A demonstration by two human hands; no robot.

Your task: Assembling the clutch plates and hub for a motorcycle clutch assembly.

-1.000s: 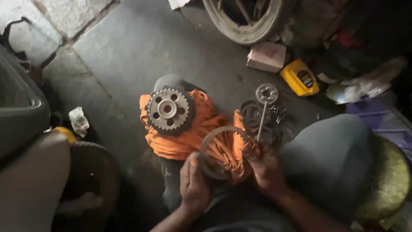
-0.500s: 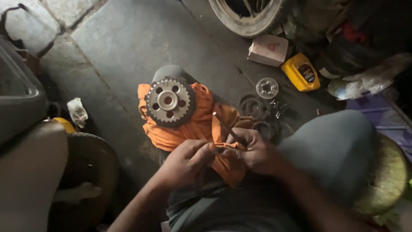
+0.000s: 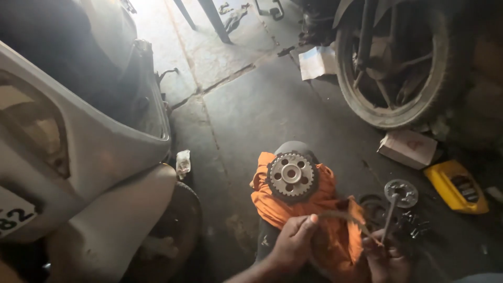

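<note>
- The left hand [image 3: 293, 238] sits low in the middle of the view, fingers curled and thumb pressed on a thin ring-shaped part [image 3: 343, 216] that lies over the orange cloth [image 3: 325, 230]; it grips that ring at its left end.
- The right hand [image 3: 385, 259] is at the bottom edge, partly cut off, fingers closed on the right end of the same ring, where the cloth bunches up around it.
- The ring runs between the two hands, just in front of them and just below the sprocket.
- A toothed metal sprocket [image 3: 291, 175] with round holes about its hub rests on the upper part of the orange cloth, which is spread on the concrete floor [image 3: 262, 110].
- Just right of the cloth stands a thin rod topped by a round perforated disc [image 3: 401, 193], with small dark metal parts [image 3: 414, 225] heaped beside it.
- Further right lie a yellow container [image 3: 456, 186] and a small cardboard box [image 3: 407, 148].
- A motorcycle wheel [image 3: 398, 68] with its tyre stands at the upper right, with a pale box [image 3: 317, 62] just left of it.
- A pale scooter body panel [image 3: 89, 141] fills the left side, with a scooter tyre [image 3: 178, 230] below it.
</note>
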